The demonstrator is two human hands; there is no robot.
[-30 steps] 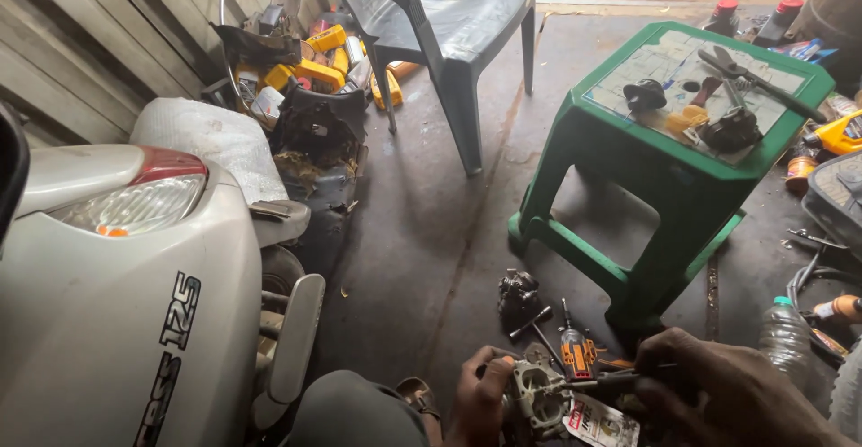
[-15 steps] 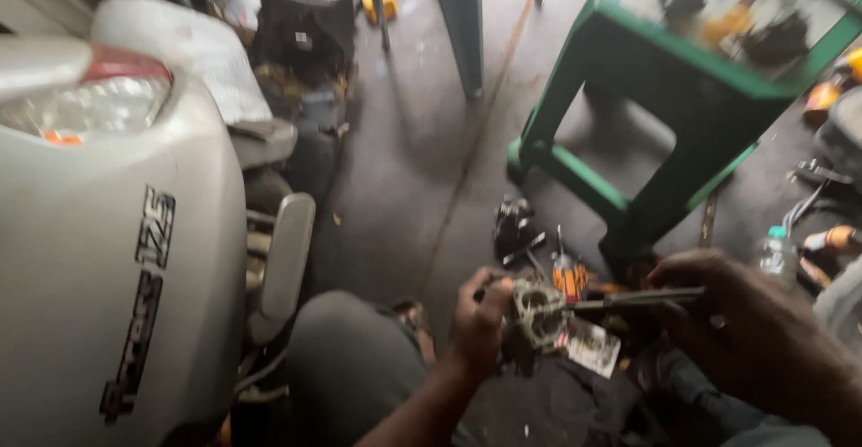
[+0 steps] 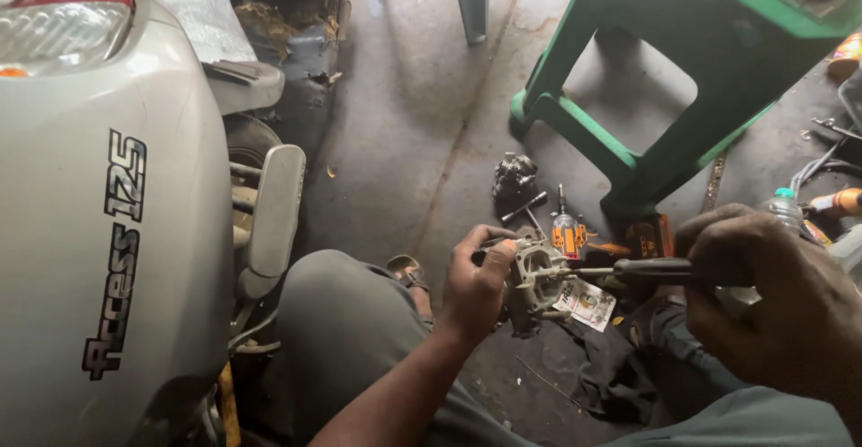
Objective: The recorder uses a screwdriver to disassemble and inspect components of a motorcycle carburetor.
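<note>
Small grey metal engine part (image 3: 539,276): gripped in left hand (image 3: 474,285), fingers wrapped round its left side, held above the concrete floor (image 3: 404,124). Screwdriver (image 3: 646,272): clasped in closed right hand (image 3: 772,294), dark handle right of the part, thin shaft lying level, tip touching the part's right face. Printed paper scrap (image 3: 588,303): just below and right of the part. Orange tool (image 3: 566,232), second dark metal part (image 3: 514,176): beyond the part. Green plastic stool (image 3: 664,79): further beyond, right. White scooter (image 3: 99,232): well left of the part.
</note>
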